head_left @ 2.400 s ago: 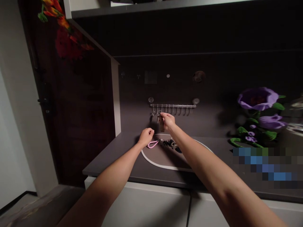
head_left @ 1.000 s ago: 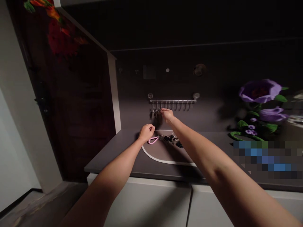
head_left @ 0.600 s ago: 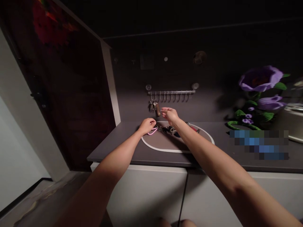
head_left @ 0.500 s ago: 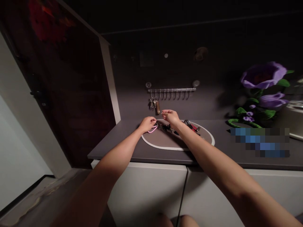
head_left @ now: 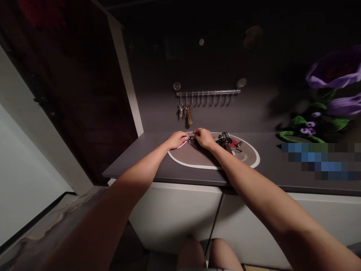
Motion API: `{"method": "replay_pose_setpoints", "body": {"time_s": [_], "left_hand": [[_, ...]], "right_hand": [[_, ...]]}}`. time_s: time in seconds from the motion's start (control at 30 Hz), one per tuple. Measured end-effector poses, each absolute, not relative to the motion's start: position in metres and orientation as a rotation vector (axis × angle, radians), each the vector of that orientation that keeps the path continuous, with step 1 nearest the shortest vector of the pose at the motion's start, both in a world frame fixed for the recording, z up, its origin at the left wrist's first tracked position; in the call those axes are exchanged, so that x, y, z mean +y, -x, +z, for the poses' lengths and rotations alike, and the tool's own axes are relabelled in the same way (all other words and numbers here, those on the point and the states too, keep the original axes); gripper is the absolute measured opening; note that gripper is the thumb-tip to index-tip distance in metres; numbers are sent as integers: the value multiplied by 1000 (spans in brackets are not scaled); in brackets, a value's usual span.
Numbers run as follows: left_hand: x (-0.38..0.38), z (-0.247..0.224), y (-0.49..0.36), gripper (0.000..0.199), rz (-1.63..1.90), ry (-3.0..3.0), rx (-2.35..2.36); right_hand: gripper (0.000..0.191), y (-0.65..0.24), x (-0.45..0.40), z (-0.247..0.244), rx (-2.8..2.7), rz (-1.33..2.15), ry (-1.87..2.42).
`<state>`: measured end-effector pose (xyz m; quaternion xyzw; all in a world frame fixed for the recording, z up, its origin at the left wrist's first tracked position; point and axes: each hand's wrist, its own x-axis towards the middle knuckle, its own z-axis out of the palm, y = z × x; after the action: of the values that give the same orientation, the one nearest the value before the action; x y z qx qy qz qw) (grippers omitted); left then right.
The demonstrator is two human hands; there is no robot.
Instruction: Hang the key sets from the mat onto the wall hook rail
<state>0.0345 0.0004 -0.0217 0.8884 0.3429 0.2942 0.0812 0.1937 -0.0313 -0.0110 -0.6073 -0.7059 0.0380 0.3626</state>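
Far left: dark door (head_left: 81, 94), well apart from both hands. Then left hand (head_left: 177, 140), low over the left end of the oval mat (head_left: 194, 166), fingers curled, thumb side facing right. Can't tell if it's pinching anything.

Pink loop strap (head_left: 182, 144) sits right at/under the left fingertips, partly covered. Long axis slants: near-left end low, far-right end up toward the gap between the hands. Left hand is clearly the nearer one. Small metallic piece (head_left: 190, 139) just off the strap's right end, in that gap; exact type too small to call.

Above the gap: clear hook rail (head_left: 208, 93) on the wall, long axis roughly level. Two key sets hang at its left end: left keys (head_left: 181, 111) and right keys (head_left: 186, 111), brown fob (head_left: 189, 116) beside the latter, hanging nearly vertical. Hooks further right look bare.

Right hand (head_left: 204, 138) next, fingers bent, tips pointing left at the gap. Grip not readable, palm side hidden.

Just right of its wrist: key bunch (head_left: 225, 137) on the mat, with a red piece (head_left: 234, 142) on its right side. Far right: purple flower (head_left: 334, 73).
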Motion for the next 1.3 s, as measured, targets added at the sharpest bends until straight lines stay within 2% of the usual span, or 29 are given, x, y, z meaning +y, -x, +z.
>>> {"method": "replay_pose_setpoints", "body": {"time_s": [0.33,0.7,1.3], "left_hand": [[-4,-20,-35,21,897,-2526,1140],[-3,-18,-38,7,1105,-1945,1095],[0,-12,-35,18,1325,-1581,823]], "right_hand": [[21,-192,-30,-13,-1831,90,1581],[18,-192,-29,-14,-1837,91,1580],[19,-188,-35,-9,-1756,196,1478]]}}
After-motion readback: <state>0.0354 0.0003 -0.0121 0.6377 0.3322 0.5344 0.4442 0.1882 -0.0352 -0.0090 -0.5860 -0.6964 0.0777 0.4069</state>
